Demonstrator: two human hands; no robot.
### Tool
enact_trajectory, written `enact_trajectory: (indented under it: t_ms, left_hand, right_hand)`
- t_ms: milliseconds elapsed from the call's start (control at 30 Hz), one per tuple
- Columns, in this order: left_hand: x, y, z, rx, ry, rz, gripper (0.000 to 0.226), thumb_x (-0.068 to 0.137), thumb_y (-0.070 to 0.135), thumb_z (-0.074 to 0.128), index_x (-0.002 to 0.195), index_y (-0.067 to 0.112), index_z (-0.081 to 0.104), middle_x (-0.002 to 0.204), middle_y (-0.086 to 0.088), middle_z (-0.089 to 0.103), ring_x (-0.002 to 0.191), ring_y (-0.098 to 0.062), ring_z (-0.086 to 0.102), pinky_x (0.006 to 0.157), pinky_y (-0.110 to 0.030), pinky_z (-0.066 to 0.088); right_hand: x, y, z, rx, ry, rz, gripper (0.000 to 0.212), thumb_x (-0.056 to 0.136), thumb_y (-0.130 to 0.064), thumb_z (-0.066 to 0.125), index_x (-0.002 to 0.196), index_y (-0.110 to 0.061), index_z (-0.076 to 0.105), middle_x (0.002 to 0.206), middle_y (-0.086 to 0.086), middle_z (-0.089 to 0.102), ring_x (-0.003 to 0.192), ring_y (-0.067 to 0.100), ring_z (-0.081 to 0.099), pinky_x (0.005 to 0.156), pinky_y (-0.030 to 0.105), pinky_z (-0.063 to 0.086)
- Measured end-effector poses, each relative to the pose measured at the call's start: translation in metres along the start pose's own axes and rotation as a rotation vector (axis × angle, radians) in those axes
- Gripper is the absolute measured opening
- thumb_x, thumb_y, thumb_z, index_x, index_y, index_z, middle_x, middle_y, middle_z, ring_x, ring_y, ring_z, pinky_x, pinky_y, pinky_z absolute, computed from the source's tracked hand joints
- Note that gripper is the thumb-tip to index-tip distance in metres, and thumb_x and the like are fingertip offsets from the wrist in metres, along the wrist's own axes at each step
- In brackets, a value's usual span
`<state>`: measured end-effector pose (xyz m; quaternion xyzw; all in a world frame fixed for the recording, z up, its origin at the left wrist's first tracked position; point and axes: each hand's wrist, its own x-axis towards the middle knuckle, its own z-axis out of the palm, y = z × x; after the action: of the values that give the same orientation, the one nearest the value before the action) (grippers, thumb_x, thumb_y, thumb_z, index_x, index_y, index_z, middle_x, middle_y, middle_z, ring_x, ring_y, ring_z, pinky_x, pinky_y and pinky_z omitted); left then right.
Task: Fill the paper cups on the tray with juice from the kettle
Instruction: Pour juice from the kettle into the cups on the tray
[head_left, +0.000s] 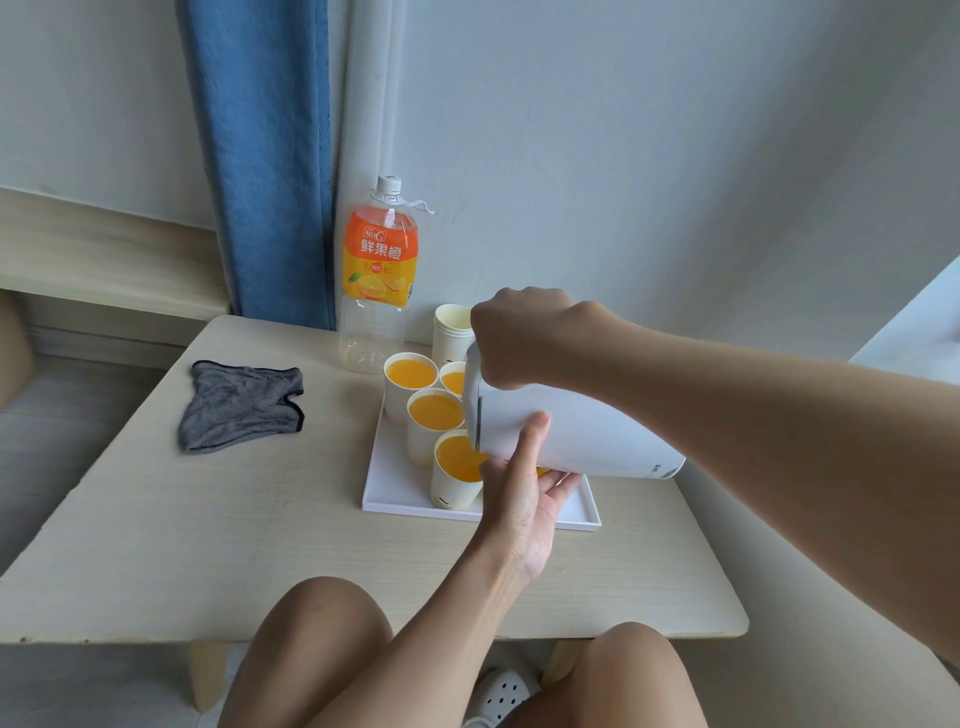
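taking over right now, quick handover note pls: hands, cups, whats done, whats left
Right hand grips the kettle handle; left hand props its underside, fingers straight.
Kettle is tipped steeply over the front cup on the tray.
Done: the three cups behind it hold juice; the front cup looks nearly full.
Left: finish it, check for cups hidden behind the kettle, set the kettle down.
Spare cup stack stands behind.
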<state>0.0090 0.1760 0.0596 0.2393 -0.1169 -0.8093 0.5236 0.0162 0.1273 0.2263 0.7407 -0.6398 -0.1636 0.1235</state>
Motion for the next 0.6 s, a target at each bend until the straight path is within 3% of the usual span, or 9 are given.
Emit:
enact_trajectory:
  t_ms: [300, 467, 600]
  left_hand:
    - [-0.001, -0.004, 0.0, 0.022, -0.004, -0.006, 0.044, 0.096, 0.023, 0.07, 0.138, 0.01, 0.061, 0.127, -0.017, 0.072, 0.116, -0.033, 0.071, 0.107, -0.053, 0.052]
    - [-0.002, -0.001, 0.0, 0.051, -0.011, 0.012, 0.04, 0.096, 0.022, 0.07, 0.133, 0.012, 0.063, 0.126, -0.015, 0.073, 0.114, -0.031, 0.072, 0.099, -0.047, 0.058]
    - [0.0, -0.001, -0.001, 0.113, -0.014, 0.036, 0.041, 0.094, 0.023, 0.072, 0.134, 0.013, 0.063, 0.125, -0.012, 0.074, 0.116, -0.031, 0.072, 0.098, -0.046, 0.059]
  right_hand:
    - [-0.002, 0.002, 0.003, 0.006, 0.008, 0.0, 0.005, 0.086, -0.014, 0.057, 0.087, -0.012, 0.052, 0.072, 0.003, 0.048, 0.058, 0.016, 0.045, 0.052, 0.025, 0.036]
    - [-0.003, 0.006, 0.003, 0.024, 0.009, 0.011, 0.003, 0.085, -0.011, 0.055, 0.085, -0.012, 0.052, 0.072, 0.003, 0.047, 0.057, 0.017, 0.044, 0.051, 0.025, 0.035]
    - [-0.008, 0.016, 0.002, 0.05, 0.015, 0.04, 0.016, 0.087, -0.012, 0.05, 0.073, -0.014, 0.042, 0.072, 0.004, 0.044, 0.06, 0.021, 0.046, 0.049, 0.025, 0.031]
